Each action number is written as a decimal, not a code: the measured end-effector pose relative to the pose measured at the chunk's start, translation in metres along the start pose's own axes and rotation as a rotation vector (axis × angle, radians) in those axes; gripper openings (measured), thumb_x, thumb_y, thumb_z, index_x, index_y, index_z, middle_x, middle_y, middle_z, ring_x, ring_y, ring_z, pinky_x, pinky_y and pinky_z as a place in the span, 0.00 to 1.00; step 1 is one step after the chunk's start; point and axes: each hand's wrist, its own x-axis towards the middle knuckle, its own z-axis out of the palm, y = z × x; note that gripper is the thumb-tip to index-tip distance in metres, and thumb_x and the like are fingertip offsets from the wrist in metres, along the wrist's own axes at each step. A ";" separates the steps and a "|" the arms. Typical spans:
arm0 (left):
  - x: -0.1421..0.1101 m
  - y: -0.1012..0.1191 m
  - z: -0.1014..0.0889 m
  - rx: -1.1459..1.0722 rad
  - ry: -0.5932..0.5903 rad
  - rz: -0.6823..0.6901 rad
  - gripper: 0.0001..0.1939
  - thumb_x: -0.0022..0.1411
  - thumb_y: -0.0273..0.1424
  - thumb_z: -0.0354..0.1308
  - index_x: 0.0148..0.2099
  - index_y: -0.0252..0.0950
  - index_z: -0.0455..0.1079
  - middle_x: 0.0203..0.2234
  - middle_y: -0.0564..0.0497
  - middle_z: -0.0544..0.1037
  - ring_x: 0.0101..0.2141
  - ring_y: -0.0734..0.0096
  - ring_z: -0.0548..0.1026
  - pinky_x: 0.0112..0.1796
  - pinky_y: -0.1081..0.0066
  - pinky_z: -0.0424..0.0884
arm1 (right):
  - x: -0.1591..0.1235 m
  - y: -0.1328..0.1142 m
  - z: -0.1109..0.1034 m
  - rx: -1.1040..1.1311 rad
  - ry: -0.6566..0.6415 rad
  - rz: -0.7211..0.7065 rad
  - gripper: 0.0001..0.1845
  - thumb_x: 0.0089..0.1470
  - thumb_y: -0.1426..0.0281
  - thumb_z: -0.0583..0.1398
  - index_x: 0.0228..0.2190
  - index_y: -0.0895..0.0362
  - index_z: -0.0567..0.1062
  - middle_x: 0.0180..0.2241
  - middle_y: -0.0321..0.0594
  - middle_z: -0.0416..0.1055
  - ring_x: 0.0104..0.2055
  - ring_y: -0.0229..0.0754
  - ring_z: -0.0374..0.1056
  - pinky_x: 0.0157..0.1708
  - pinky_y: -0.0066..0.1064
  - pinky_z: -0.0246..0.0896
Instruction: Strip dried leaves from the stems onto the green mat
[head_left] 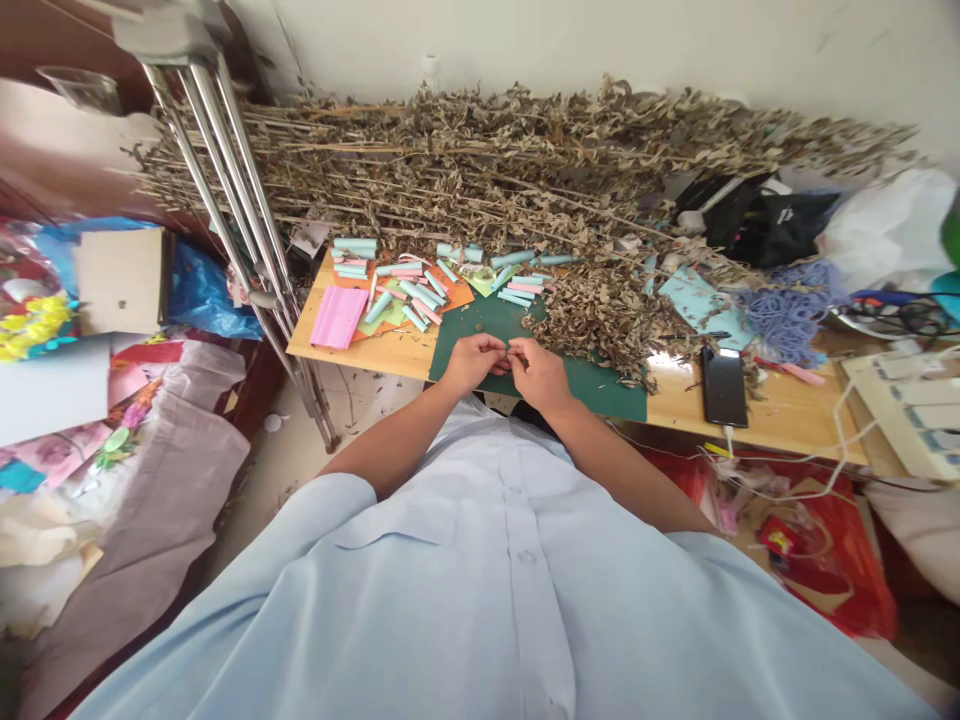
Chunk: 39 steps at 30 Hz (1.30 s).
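My left hand (474, 362) and my right hand (538, 370) meet fingertip to fingertip over the front edge of a dark green mat (480, 320). Both are closed in a pinch; whatever is between the fingers is too small or hidden to make out. Just right of my right hand lies a heap of dried, crumbled leaves (600, 315). Beyond my left hand are several small paper rolls (424, 290) in light blue and pink, some on orange and green paper sheets. A folded pink paper (339, 316) rests at the table's left end.
Long dried leafy stalks (465, 160) are piled along the wall. A metal tripod (247, 200) stands at the left. A black phone (724, 386) with a white cable lies on the wooden table (795, 415), near purple cord (787, 305) and a light-blue sheet (705, 305).
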 end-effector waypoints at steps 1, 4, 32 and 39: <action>0.000 0.000 0.000 0.000 -0.002 0.003 0.09 0.55 0.27 0.67 0.38 0.30 0.73 0.26 0.50 0.80 0.27 0.71 0.80 0.31 0.71 0.79 | 0.000 0.000 0.000 -0.012 -0.007 0.005 0.14 0.60 0.70 0.57 0.47 0.52 0.73 0.41 0.44 0.80 0.44 0.50 0.78 0.48 0.42 0.72; 0.000 0.001 0.000 0.015 -0.008 0.013 0.08 0.55 0.26 0.66 0.38 0.30 0.73 0.24 0.51 0.79 0.25 0.73 0.79 0.31 0.71 0.79 | 0.000 -0.001 0.000 0.018 -0.017 0.041 0.13 0.59 0.70 0.58 0.46 0.52 0.73 0.41 0.44 0.80 0.42 0.49 0.78 0.47 0.42 0.72; -0.002 0.000 0.001 0.058 -0.035 0.040 0.07 0.56 0.24 0.63 0.39 0.31 0.71 0.23 0.53 0.78 0.25 0.73 0.79 0.30 0.73 0.77 | 0.002 -0.003 0.001 0.113 -0.002 0.118 0.12 0.56 0.69 0.59 0.44 0.52 0.73 0.38 0.42 0.80 0.39 0.47 0.78 0.44 0.41 0.74; -0.001 -0.005 -0.003 0.063 -0.071 0.104 0.08 0.57 0.26 0.61 0.41 0.31 0.72 0.25 0.51 0.80 0.26 0.72 0.79 0.30 0.73 0.76 | 0.004 -0.001 0.016 0.559 0.080 0.467 0.14 0.51 0.61 0.63 0.38 0.53 0.69 0.31 0.37 0.77 0.27 0.42 0.75 0.28 0.35 0.75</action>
